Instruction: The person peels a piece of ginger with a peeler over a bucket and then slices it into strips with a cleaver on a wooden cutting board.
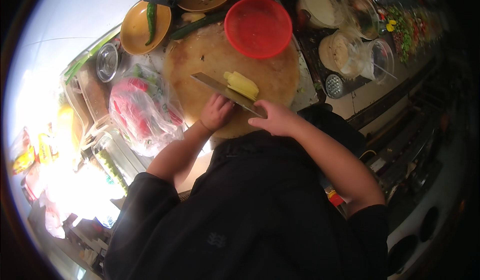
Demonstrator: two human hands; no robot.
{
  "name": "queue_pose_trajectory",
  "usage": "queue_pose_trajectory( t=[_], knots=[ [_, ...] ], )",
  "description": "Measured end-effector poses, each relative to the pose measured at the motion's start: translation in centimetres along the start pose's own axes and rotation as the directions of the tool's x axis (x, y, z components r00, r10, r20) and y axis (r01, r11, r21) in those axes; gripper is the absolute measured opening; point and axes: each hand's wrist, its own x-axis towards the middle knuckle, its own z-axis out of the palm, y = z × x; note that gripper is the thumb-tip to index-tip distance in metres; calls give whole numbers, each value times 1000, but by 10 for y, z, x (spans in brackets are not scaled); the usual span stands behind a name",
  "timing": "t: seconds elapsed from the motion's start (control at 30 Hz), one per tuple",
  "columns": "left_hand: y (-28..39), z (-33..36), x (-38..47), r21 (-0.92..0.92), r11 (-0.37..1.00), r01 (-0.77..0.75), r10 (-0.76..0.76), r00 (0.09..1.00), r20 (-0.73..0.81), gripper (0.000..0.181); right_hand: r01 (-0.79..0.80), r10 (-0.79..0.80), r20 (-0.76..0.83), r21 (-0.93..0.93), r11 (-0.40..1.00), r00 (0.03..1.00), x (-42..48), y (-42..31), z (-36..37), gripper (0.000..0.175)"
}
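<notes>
A round wooden chopping board [195, 64] lies before me. Over it is a cleaver [221, 88], its broad metal blade slanting from upper left to lower right. My right hand [275, 118] grips the cleaver at its lower right end; the handle is hidden. My left hand [217, 113] is at the near edge of the blade, fingers curled; whether it grips the blade or only touches it cannot be told. Just beyond the blade sits a pile of sliced, pale yellow vegetable [242, 85]. A red plastic basket [258, 28] stands on the board's far edge.
Left of the board lie a plastic bag of red and green produce [138, 111] and a yellow bowl [131, 28] with a green chili pepper [151, 23]. A cucumber [198, 25] lies at the board's far left. Plastic tubs [339, 53] stand to the right.
</notes>
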Motion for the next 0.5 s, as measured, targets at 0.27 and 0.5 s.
queue_pose_trajectory(
  t=[0.27, 0.5],
  knots=[
    [2, 0, -3, -9, 999, 53, -53, 999, 8, 37, -76, 73, 45, 80, 994, 996, -27, -34, -17, 55],
    [-4, 12, -18, -71, 993, 90, -86, 994, 63, 41, -233, 232, 42, 7, 973, 972, -69, -30, -31, 59]
  ],
)
